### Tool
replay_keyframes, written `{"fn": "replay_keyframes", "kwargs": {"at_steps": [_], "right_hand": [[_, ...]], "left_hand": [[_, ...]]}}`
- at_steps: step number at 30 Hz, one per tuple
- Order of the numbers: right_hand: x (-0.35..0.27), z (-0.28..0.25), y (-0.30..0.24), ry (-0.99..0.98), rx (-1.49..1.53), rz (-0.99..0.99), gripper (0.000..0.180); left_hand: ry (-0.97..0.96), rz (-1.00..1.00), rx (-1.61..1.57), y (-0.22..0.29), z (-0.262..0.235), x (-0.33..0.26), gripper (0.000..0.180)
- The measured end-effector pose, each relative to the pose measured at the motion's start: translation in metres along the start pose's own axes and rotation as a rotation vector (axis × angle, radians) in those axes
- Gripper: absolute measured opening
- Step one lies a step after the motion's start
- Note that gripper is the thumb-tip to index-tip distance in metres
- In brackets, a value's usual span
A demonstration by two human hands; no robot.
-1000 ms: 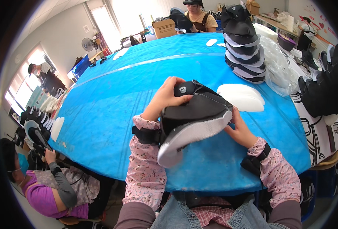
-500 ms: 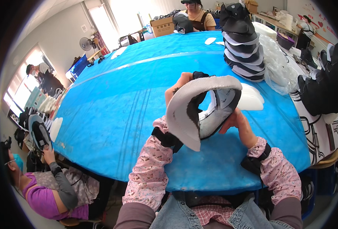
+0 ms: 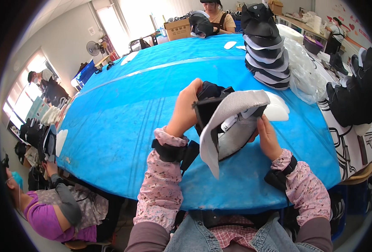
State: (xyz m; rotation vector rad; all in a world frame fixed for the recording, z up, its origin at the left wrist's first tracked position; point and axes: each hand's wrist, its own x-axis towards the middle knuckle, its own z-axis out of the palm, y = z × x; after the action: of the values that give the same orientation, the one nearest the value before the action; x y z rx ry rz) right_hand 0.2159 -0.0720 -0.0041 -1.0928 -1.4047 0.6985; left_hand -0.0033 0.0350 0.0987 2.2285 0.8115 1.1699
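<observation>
Above the blue-covered table, both my hands hold an unfinished cap point(image 3: 216, 126), black outside with a pale grey underside to its brim. My left hand point(image 3: 186, 108) is closed round the black part on the far left of the cap; its fingertips are hidden behind the cloth. On the opposite side, my right hand point(image 3: 269, 139) pinches the cap's lower right edge between thumb and fingers. The cap is tilted, its opening showing a light lining. Just right of it lie white brim-shaped pieces point(image 3: 277, 109), partly covered by the cap.
A tall stack of black and grey caps point(image 3: 266, 59) stands at the back right, next to clear plastic bags point(image 3: 306, 80). More black caps point(image 3: 356, 94) pile up on the far right. Co-workers sit left and across the blue table point(image 3: 110, 122); a cardboard box point(image 3: 177, 30) is behind it.
My left hand has shifted left and turned, with more of the cap's black outside now showing. The cap has tilted and its brim has swung rightward. My right hand keeps its place at the edge.
</observation>
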Motion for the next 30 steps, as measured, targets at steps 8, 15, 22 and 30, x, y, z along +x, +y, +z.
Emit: {"fn": "replay_keyframes", "kwargs": {"at_steps": [8,15,22,30], "right_hand": [[0.005,-0.018,-0.007,0.127,-0.191,-0.131,0.036],[0.007,-0.015,-0.011,0.108,-0.168,-0.09,0.035],[0.007,-0.012,-0.01,0.113,-0.139,-0.051,0.033],[0.006,-0.018,-0.005,0.19,-0.153,-0.077,0.033]], "left_hand": [[-0.146,-0.09,-0.132,0.02,-0.006,0.0,0.033],[-0.194,-0.177,-0.754,-0.023,0.023,-0.001,0.031],[-0.166,0.209,-0.245,-0.039,0.03,-0.004,0.035],[-0.264,-0.504,-0.7,0.012,0.015,-0.009,0.05]]}}
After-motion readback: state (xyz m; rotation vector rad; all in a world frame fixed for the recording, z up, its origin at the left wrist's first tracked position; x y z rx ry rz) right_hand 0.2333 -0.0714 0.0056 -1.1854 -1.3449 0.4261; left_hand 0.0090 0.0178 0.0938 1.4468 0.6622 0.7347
